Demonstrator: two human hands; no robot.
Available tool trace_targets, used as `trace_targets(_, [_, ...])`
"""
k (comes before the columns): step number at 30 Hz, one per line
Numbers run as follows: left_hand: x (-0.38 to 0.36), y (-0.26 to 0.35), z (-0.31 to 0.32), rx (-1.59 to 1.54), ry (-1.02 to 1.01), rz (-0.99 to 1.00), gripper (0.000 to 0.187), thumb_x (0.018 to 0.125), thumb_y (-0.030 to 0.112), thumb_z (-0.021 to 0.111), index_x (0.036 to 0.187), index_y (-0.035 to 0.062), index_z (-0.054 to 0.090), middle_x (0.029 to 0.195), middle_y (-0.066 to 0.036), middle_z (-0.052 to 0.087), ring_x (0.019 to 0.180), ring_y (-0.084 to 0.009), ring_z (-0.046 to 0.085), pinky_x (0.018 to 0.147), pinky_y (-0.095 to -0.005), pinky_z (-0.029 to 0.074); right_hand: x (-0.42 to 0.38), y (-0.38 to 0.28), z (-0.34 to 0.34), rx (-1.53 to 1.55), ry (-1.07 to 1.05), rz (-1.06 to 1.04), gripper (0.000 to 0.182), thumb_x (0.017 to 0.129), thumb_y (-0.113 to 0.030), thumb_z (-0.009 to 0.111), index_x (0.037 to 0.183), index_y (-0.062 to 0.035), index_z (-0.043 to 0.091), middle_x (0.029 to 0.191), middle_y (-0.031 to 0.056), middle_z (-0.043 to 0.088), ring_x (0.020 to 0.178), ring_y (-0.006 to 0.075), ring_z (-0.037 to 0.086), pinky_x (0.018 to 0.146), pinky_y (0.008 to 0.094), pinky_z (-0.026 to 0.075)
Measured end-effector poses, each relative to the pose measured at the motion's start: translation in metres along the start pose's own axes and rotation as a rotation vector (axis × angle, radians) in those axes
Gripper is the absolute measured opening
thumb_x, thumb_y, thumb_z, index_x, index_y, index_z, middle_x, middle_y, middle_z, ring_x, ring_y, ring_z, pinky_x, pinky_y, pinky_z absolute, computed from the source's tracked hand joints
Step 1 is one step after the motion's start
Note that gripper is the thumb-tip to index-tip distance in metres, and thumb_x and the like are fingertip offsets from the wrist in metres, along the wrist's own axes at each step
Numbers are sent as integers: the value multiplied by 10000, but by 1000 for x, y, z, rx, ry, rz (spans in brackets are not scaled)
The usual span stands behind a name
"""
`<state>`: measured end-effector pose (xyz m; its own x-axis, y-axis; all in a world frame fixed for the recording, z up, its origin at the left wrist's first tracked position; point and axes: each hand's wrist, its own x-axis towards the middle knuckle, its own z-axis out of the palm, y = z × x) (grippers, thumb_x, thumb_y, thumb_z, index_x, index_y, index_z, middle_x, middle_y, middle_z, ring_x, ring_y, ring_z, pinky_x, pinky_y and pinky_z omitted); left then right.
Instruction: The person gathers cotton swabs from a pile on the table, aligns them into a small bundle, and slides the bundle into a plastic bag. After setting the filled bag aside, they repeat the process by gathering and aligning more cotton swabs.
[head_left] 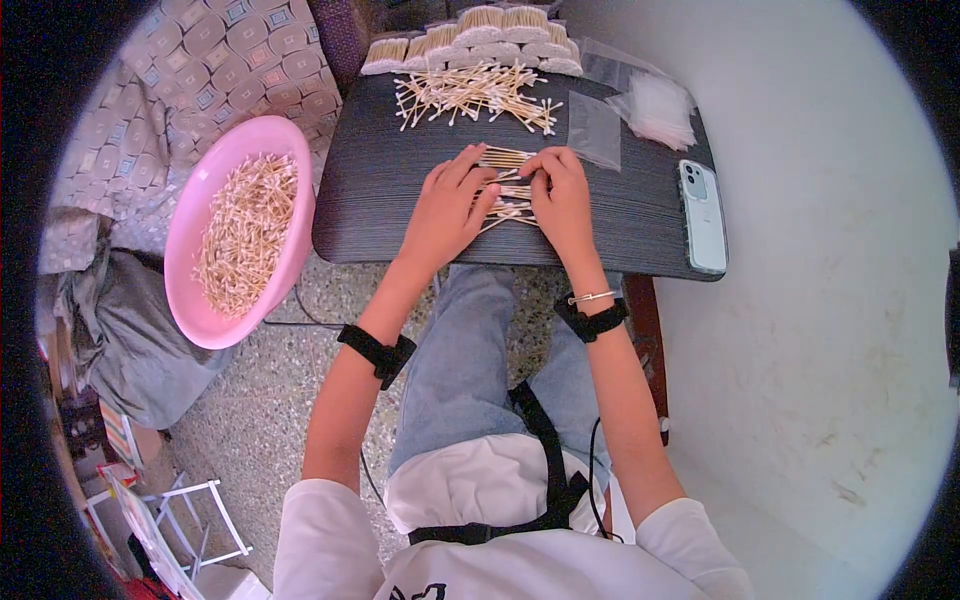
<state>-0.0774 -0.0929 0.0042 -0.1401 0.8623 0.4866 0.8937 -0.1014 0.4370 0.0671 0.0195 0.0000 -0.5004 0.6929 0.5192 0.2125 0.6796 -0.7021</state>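
While both hands press a small batch of cotton swabs (505, 190) flat mid-surface (400, 200), left hand (447, 215) fingers spread over it, right hand (560, 200) fingers together at its edge. Filled bundles (480, 45) stacked at back; loose pile (475, 95) & pink basin (215, 310) w/ plenty left.

We see a small dark wood-grain rectangular surface (400, 215) standing on a speckled grey terrazzo floor (290, 400). A pale off-white plastered wall (830, 300) fills the right side under even daylight. At upper left lies a patterned grey quilted fabric (210, 70); a white wire-frame rack (200, 520) stands at lower left.
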Motion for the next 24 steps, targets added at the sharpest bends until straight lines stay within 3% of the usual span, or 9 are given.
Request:
trace_targets(8, [-1, 2, -3, -19, 39, 30, 254, 937, 197, 582, 1133, 51, 653, 1370, -139, 524, 1224, -333, 507, 1048, -433, 375, 0, -2, 0, -45, -71, -45, 110, 797, -100, 672, 895, -56, 696, 925, 105, 601, 915, 309, 560, 832, 408, 469])
trace_targets(14, [-3, -2, -5, -64, 67, -94, 213, 892, 113, 618, 1080, 32, 680, 1246, -136, 596, 1148, -324, 551, 983, -407, 439, 0, -4, 0, -36, -51, -23, 100, 794, -123, 689, 854, -43, 693, 888, 103, 608, 901, 303, 558, 805, 401, 466])
trace_targets(17, [-3, -1, -6, -48, 34, -2, 215, 884, 118, 625, 1073, 36, 687, 1231, -135, 606, 1149, -322, 550, 984, -413, 439, 0, -3, 1, -31, -57, -3, 99, 795, -127, 691, 819, -32, 680, 872, 105, 608, 885, 303, 559, 801, 398, 464])
trace_targets(24, [-1, 3, -6, 46, 32, 75, 278, 895, 183, 625, 1155, 104, 683, 1359, -132, 528, 1187, -340, 524, 1011, -445, 410, 0, -4, -1, 6, -73, -25, 91, 778, -119, 685, 806, -33, 673, 843, 100, 608, 837, 296, 561, 778, 393, 464])
